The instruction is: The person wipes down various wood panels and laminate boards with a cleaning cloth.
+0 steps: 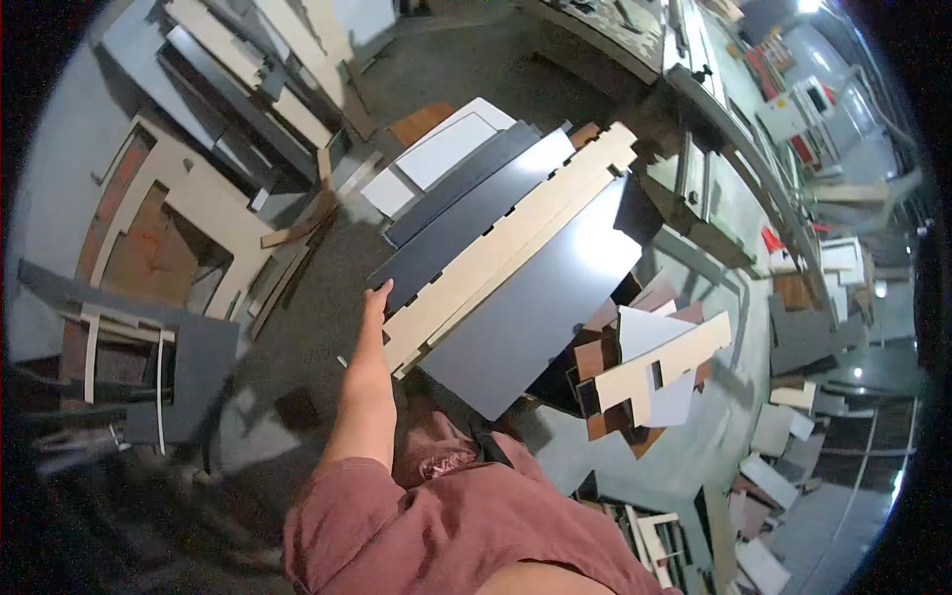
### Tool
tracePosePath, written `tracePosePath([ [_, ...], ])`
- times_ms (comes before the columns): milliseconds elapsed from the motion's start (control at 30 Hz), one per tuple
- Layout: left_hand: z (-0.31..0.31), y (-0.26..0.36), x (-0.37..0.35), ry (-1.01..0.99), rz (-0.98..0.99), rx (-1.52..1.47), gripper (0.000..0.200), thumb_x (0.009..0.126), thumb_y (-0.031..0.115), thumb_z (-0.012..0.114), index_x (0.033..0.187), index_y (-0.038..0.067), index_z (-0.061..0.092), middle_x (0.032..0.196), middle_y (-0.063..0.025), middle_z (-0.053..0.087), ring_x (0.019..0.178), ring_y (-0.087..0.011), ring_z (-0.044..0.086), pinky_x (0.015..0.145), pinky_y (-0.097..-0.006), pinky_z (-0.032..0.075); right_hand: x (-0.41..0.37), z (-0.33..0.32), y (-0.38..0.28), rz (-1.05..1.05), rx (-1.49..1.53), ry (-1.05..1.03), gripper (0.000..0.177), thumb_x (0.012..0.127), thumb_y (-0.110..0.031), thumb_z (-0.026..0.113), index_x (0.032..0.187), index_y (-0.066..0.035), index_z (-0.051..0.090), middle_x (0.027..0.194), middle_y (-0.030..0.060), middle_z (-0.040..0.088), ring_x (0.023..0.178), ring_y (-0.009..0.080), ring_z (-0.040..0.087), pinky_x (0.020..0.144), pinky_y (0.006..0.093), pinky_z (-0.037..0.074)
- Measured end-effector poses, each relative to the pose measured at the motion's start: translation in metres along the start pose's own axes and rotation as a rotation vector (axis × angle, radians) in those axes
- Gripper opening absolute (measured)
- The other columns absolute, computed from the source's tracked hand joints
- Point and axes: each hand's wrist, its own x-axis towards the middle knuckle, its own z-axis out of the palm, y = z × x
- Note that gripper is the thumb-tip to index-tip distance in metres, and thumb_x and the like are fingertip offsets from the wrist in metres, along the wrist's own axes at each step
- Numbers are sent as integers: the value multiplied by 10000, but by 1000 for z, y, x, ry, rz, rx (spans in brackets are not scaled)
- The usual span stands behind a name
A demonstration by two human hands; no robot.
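My left hand is stretched forward to the near left end of a stack of long boards. Its thumb lies over the corner of a dark grey panel, and the other fingers look curled at the panel's end, partly hidden. Beside the wrist ends a cream board with small dark notches along its edge. To its right lies a wide, smooth grey panel with a bright reflection. Farther left in the stack are another dark panel and a white panel. My right hand is out of the picture.
Cut offcuts in cream, brown and white are piled right of the stack. A machine with a long rail stands behind. Panels lean on the left wall, with a cut-out cream board nearer. Scrap pieces lie at far right.
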Motion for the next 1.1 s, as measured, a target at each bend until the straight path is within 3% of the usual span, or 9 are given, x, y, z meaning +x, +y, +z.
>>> tracePosePath([
  [67,2,-25,38,-72,-67,-246,553,659,284,687,996,-114,503,991,-202,536,918,-253,524,763,-346,407,-12,6,6,15,14,20,431,735,-283,548,1024,31,486,814,154,568,752,237,533,634,366,412],
  [233,-12,20,-5,-39,-169,-187,787,638,307,716,1200,-54,300,1186,-192,398,1067,-281,423,838,-450,372,-27,25,26,32,51,48,426,729,-271,553,1021,31,487,808,159,570,750,242,537,630,369,414],
  [333,-17,37,-19,-209,-70,-521,761,623,317,728,1184,-26,345,1191,-138,405,1075,-274,410,861,-423,368,-31,45,38,34,84,44,423,726,-264,556,1020,31,488,804,162,571,748,246,539,628,370,415],
  [467,-11,60,-39,-336,-16,-533,650,636,313,721,1151,47,426,1153,-74,450,1023,-234,449,848,-364,385,-33,79,51,22,138,36,419,721,-255,561,1018,31,488,800,166,572,746,250,541,624,372,416],
  [667,16,114,-105,-499,215,-804,582,693,313,670,1142,29,432,1141,-66,459,1022,-226,449,848,-353,384,-31,126,64,-11,208,25,413,715,-242,567,1014,31,489,793,172,574,743,256,545,619,376,419],
  [867,20,214,-147,-445,364,-738,455,736,225,616,1081,-25,457,1045,-109,500,931,-222,499,749,-333,432,-33,144,79,-42,224,22,408,708,-228,574,1011,32,490,786,177,576,740,262,549,614,379,421],
  [900,10,233,-191,-395,426,-683,433,728,207,622,1052,-38,472,1002,-109,520,895,-221,513,713,-327,444,-32,146,80,-49,224,19,407,707,-226,575,1010,32,490,785,178,577,739,263,550,614,380,422],
  [1000,-22,254,-245,-380,532,-567,410,727,182,622,1037,-46,480,975,-111,536,862,-228,534,739,-327,444,-32,153,84,-62,229,1,405,704,-219,578,1009,32,491,781,181,578,738,267,552,611,381,423],
  [1100,-68,259,-258,-445,443,-549,394,723,173,624,1032,-31,489,993,-97,538,881,-213,532,786,-335,424,-45,160,80,-128,300,-44,398,699,-205,574,1010,28,489,785,185,579,733,277,554,626,375,423],
])
